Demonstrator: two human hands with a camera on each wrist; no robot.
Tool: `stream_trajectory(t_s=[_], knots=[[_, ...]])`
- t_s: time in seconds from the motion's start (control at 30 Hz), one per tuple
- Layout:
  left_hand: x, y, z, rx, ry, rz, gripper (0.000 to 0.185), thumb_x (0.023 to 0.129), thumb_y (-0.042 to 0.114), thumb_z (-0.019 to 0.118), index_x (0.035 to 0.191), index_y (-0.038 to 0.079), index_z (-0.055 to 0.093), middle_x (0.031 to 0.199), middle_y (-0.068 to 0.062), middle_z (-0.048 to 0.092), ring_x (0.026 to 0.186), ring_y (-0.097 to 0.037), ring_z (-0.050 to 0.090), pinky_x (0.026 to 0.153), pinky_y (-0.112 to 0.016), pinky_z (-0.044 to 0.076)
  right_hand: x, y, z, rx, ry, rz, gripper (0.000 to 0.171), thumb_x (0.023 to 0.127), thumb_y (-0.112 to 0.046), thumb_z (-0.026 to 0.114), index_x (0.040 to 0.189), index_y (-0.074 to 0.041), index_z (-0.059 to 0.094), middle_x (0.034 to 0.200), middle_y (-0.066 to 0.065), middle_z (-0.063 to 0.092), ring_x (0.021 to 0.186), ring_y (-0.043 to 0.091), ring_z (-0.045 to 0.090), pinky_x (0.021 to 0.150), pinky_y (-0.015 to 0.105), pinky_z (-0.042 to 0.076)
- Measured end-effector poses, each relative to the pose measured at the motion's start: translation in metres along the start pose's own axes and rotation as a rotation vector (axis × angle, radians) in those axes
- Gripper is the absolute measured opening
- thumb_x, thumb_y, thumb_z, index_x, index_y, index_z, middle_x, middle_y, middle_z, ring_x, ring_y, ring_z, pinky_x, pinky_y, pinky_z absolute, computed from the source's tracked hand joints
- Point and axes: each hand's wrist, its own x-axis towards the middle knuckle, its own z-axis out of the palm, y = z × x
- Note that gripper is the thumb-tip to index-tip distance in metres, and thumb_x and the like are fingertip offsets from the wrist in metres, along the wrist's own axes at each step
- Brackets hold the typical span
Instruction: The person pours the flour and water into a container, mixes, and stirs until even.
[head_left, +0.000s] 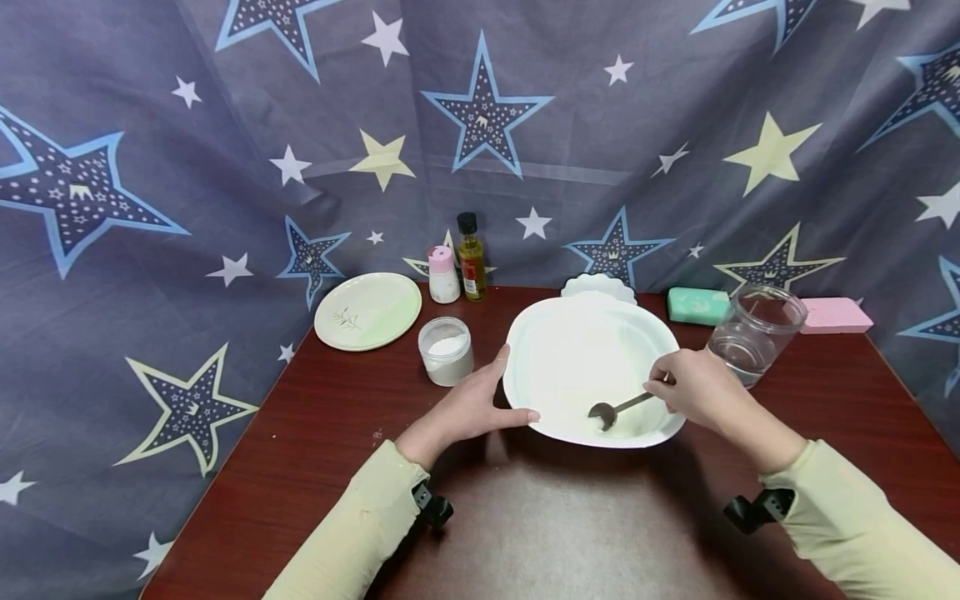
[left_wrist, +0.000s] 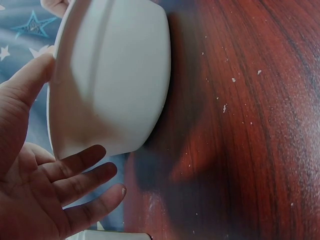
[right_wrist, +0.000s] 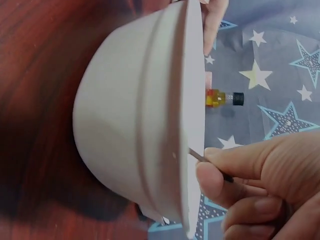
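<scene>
A wide white bowl (head_left: 577, 350) stands on the dark red table (head_left: 562, 525). My left hand (head_left: 480, 404) rests against the bowl's left side, thumb along the near rim; the left wrist view shows this hand (left_wrist: 45, 190) with fingers straight beside the bowl's outer wall (left_wrist: 115, 85). My right hand (head_left: 693, 387) pinches the thin handle of a small dark metal tool (head_left: 606, 413) with a forked, spanner-like head that lies inside the bowl near its front. In the right wrist view the fingers of the right hand (right_wrist: 260, 180) pinch the handle (right_wrist: 197, 156) just above the bowl's rim (right_wrist: 192, 75).
Behind the bowl are a pale green plate (head_left: 367, 310), a jar of white powder (head_left: 446, 350), a pink-capped shaker (head_left: 443, 275), an oil bottle (head_left: 472, 257) and a small scalloped dish (head_left: 597, 286). To the right stand a glass jar (head_left: 753, 333), a green block (head_left: 697, 305) and a pink block (head_left: 834, 315).
</scene>
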Motion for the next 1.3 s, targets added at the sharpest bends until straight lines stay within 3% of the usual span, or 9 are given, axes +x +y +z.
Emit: stream_trajectory(t_s=[0.23, 0.47, 0.7, 0.9, 1.3], knots=[[-0.001, 0.0, 0.0, 0.013, -0.002, -0.011, 0.113, 0.078, 0.056, 0.075, 0.157, 0.01, 0.009, 0.157, -0.011, 0.028, 0.138, -0.021, 0.036, 0.108, -0.037, 0.034, 0.008, -0.012, 0.016, 0.019, 0.057, -0.039, 0.012, 0.088, -0.015, 0.071, 0.076, -0.013, 0.07, 0.05, -0.012, 0.053, 0.052, 0.008, 0.051, 0.059, 0.034, 0.043], [-0.001, -0.001, 0.001, 0.026, 0.002, -0.012, 0.113, 0.078, 0.058, 0.074, 0.157, 0.01, 0.01, 0.157, -0.011, 0.028, 0.138, -0.021, 0.036, 0.108, -0.037, 0.035, 0.02, -0.021, 0.032, 0.06, 0.083, -0.008, 0.012, 0.089, -0.017, 0.07, 0.079, -0.011, 0.071, 0.052, -0.011, 0.057, 0.053, 0.008, 0.054, 0.054, 0.032, 0.041], [-0.001, -0.002, 0.002, 0.022, 0.001, -0.024, 0.114, 0.078, 0.059, 0.074, 0.158, 0.011, 0.01, 0.157, -0.01, 0.028, 0.139, -0.021, 0.035, 0.109, -0.038, 0.034, 0.029, -0.025, 0.041, 0.005, 0.176, 0.017, 0.011, 0.088, -0.016, 0.072, 0.078, -0.011, 0.071, 0.062, -0.004, 0.064, 0.057, 0.018, 0.057, 0.054, 0.036, 0.042], [-0.001, -0.003, 0.002, 0.014, -0.001, -0.029, 0.113, 0.078, 0.058, 0.074, 0.158, 0.011, 0.01, 0.157, -0.01, 0.027, 0.139, -0.021, 0.034, 0.109, -0.038, 0.034, 0.033, -0.021, 0.041, -0.028, 0.22, 0.07, 0.011, 0.088, -0.016, 0.071, 0.078, -0.011, 0.072, 0.071, 0.003, 0.068, 0.065, 0.029, 0.062, 0.055, 0.043, 0.045], [0.001, -0.003, 0.001, 0.003, -0.005, -0.027, 0.113, 0.078, 0.059, 0.074, 0.158, 0.012, 0.01, 0.158, -0.008, 0.027, 0.139, -0.02, 0.035, 0.108, -0.038, 0.034, 0.023, -0.001, 0.022, -0.057, 0.202, 0.13, 0.011, 0.089, -0.016, 0.07, 0.08, -0.009, 0.072, 0.068, 0.005, 0.066, 0.063, 0.03, 0.06, 0.051, 0.04, 0.041]])
